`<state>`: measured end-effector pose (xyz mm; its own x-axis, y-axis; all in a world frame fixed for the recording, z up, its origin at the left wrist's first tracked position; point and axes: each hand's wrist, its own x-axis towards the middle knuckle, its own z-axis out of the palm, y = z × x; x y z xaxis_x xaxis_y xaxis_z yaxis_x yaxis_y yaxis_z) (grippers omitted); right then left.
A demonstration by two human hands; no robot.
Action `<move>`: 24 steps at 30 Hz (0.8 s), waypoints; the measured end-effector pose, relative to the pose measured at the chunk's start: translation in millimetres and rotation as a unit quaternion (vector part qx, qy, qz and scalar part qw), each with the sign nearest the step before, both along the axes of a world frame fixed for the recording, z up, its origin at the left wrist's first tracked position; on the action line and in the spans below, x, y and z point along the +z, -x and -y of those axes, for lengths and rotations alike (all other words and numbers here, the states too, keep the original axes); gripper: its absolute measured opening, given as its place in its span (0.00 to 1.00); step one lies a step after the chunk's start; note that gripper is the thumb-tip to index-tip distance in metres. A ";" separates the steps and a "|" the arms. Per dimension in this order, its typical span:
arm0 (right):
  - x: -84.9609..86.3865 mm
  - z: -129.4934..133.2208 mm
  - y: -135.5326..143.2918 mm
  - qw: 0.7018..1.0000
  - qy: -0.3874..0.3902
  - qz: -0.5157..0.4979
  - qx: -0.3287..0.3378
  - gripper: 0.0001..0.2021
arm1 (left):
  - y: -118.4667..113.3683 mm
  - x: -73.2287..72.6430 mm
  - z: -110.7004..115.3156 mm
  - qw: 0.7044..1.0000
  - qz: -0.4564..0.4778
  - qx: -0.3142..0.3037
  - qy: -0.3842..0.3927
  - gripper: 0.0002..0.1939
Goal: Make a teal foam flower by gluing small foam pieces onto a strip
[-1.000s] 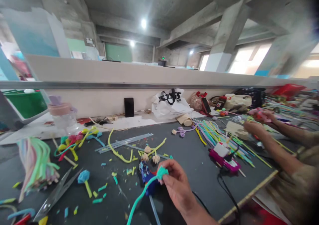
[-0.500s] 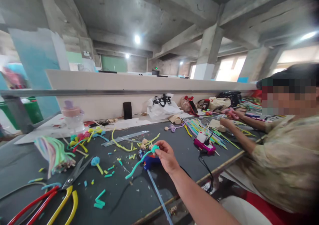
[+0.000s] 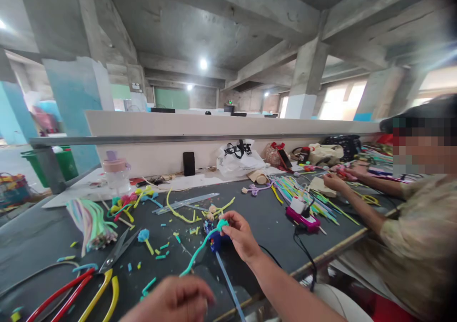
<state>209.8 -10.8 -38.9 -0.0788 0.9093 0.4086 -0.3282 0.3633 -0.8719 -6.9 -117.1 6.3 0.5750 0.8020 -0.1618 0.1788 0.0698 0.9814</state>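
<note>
My right hand [image 3: 241, 239] pinches a teal pipe cleaner [image 3: 200, 250] by its bunched, knotted end, while the long tail slants down to the left. My left hand [image 3: 176, 298], slightly blurred at the bottom edge, has its fingers loosely apart with nothing seen in them. It is close to the tail's lower end. Just behind the teal piece lies a blue glue gun [image 3: 215, 242], partly hidden by my right hand. A long translucent glue stick [image 3: 228, 281] runs from it toward the table's front edge. Small beige balls [image 3: 212, 209] are beyond the gun.
Large scissors [image 3: 107, 265] with red and yellow handles lie at left, near a blue pompom piece [image 3: 144, 236] and a pipe-cleaner bundle [image 3: 93, 227]. Cut scraps are scattered around. A magenta power strip [image 3: 303, 219] sits at right, near a co-worker's hands [image 3: 335, 181].
My left hand has come into view from the bottom. My right hand still pinches the teal pipe cleaner in nearly the same place. The whole view has shifted slightly.
</note>
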 end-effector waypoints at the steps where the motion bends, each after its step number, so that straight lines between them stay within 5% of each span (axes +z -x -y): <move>1: 0.2 -0.9 -0.9 1.000 0.001 0.010 0.007 0.10 | -2.3 11.5 -12.8 1.000 0.001 0.017 -0.016 0.11; 5: -1.7 -5.9 -6.5 0.999 -0.001 0.035 0.012 0.11 | -21.5 35.8 -66.5 0.980 0.045 0.158 -0.115 0.12; 10: -3.7 -8.2 -8.9 0.999 -0.004 0.048 0.002 0.11 | -40.6 14.1 -106.2 0.959 0.053 0.237 -0.149 0.13; 19: 1.2 -2.2 -1.5 0.986 -0.053 0.153 -0.024 0.08 | -46.3 -7.0 -105.0 0.953 0.018 0.218 -0.210 0.08; 24: 30.0 -7.1 15.2 0.971 -0.070 0.229 -0.023 0.13 | -43.8 -14.8 -110.0 0.958 0.072 0.227 -0.162 0.08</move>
